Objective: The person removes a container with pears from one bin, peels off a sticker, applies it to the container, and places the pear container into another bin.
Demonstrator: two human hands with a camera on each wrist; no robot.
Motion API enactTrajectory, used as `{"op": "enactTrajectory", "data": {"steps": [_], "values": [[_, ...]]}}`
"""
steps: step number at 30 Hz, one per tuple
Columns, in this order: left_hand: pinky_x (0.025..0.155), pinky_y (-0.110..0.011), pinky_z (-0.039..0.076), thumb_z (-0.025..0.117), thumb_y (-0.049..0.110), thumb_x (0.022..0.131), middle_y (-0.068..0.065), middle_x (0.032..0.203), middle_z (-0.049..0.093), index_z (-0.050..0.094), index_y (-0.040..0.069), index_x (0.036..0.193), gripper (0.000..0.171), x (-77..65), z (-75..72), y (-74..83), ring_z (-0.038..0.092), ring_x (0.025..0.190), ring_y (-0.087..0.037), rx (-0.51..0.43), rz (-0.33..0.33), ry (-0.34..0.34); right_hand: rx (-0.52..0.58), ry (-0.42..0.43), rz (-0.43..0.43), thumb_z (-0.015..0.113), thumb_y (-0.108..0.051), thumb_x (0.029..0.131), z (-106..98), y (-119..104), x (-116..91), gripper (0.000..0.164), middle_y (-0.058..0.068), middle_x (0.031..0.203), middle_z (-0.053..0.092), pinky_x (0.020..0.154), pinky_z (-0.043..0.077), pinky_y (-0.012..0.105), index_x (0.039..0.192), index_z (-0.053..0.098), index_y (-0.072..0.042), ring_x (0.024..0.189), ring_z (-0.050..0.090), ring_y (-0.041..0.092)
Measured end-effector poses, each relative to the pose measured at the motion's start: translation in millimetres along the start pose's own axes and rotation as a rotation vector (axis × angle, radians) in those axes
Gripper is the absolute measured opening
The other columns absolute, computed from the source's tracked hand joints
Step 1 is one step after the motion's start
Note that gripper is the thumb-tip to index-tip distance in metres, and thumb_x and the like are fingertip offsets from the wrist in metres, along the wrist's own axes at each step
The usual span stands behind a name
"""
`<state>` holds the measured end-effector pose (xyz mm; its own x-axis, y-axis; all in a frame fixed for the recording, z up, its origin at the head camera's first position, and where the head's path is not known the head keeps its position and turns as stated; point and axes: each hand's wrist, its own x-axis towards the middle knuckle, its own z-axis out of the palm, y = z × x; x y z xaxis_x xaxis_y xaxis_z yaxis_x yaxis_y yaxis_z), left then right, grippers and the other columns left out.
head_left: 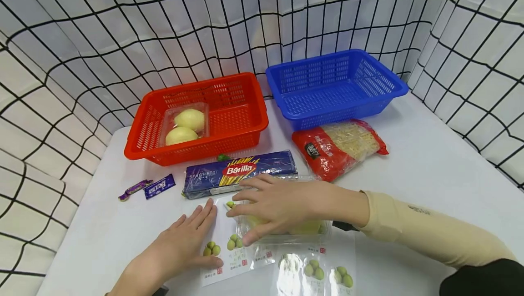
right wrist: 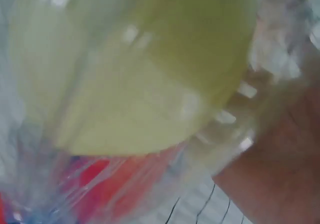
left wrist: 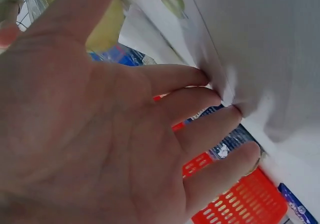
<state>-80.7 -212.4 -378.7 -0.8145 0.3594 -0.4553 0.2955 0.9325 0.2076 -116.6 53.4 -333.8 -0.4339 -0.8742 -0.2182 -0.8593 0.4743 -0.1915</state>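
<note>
My left hand [head_left: 176, 243] lies with straight, spread fingers on a white sheet [head_left: 210, 278] printed with green fruit. In the left wrist view its palm [left wrist: 115, 134] shows, with the fingertips at the sheet. Over a clear plastic tray of pale yellow-green fruit [head_left: 304, 228] spreads my right hand [head_left: 282, 203], its fingers reaching past the tray's left end and hiding much of it. The right wrist view shows the fruit [right wrist: 130, 104] close up behind shiny clear plastic. A blue Barilla spaghetti box [head_left: 239, 171] lies just beyond the fingers.
A red basket [head_left: 200, 148] holds another clear pack of two yellow fruits [head_left: 186, 125]. The blue basket [head_left: 335, 114] stands right of it, behind a red noodle bag [head_left: 337, 146]. Two purple-wrapped candies [head_left: 159, 186] lie left. Black netting [head_left: 262, 14] surrounds the table.
</note>
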Motion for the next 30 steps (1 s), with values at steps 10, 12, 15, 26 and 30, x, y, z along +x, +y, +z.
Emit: {"op": "enactTrajectory", "data": {"steps": [10, 12, 15, 26, 30], "values": [[0.118, -0.074, 0.029, 0.088, 0.059, 0.067, -0.017, 0.167, 0.034, 0.040, 0.004, 0.156, 0.115, 1.5, -7.1, 12.1, 0.036, 0.153, -0.042, 0.089, -0.010, 0.019, -0.048, -0.212, -0.003, 0.033, -0.073, 0.100, -29, -17, 23, 0.066, -0.007, 0.166, 0.037, 0.132, 0.018, 0.052, 0.157, 0.039, -0.040, 0.159, 0.028, 0.021], [0.116, -0.074, 0.031, 0.088, 0.060, 0.067, -0.017, 0.167, 0.035, 0.041, 0.004, 0.156, 0.115, 0.0, -8.1, 13.1, 0.038, 0.152, -0.041, 0.108, -0.010, 0.023, -0.053, -0.239, -0.011, 0.033, -0.074, 0.100, -33, -20, 28, 0.066, -0.008, 0.165, 0.039, 0.132, 0.019, 0.052, 0.156, 0.040, -0.040, 0.158, 0.030, 0.020], [0.114, -0.075, 0.033, 0.087, 0.060, 0.067, -0.016, 0.167, 0.035, 0.041, 0.005, 0.156, 0.115, -1.5, -9.3, 13.2, 0.039, 0.152, -0.040, 0.118, -0.013, 0.028, -0.105, -0.293, -0.019, 0.030, -0.074, 0.100, -35, -24, 40, 0.064, -0.008, 0.163, 0.042, 0.132, 0.019, 0.051, 0.155, 0.041, -0.043, 0.156, 0.033, 0.020], [0.113, -0.077, 0.032, 0.087, 0.060, 0.068, -0.013, 0.168, 0.033, 0.039, 0.010, 0.158, 0.113, -2.7, -7.6, 10.6, 0.036, 0.153, -0.038, 0.079, -0.028, 0.020, -0.221, -0.434, 0.044, 0.033, -0.076, 0.098, -34, -39, 73, 0.060, -0.010, 0.165, 0.040, 0.133, 0.018, 0.045, 0.151, 0.043, -0.049, 0.158, 0.030, 0.021], [0.112, -0.076, 0.034, 0.087, 0.061, 0.068, -0.014, 0.168, 0.033, 0.039, 0.009, 0.158, 0.114, -2.4, -5.9, 10.7, 0.038, 0.152, -0.038, 0.098, -0.026, 0.032, -0.232, -0.430, 0.085, 0.036, -0.075, 0.098, -29, -41, 76, 0.059, -0.010, 0.156, 0.052, 0.131, 0.022, 0.043, 0.140, 0.061, -0.041, 0.151, 0.040, 0.018]]}}
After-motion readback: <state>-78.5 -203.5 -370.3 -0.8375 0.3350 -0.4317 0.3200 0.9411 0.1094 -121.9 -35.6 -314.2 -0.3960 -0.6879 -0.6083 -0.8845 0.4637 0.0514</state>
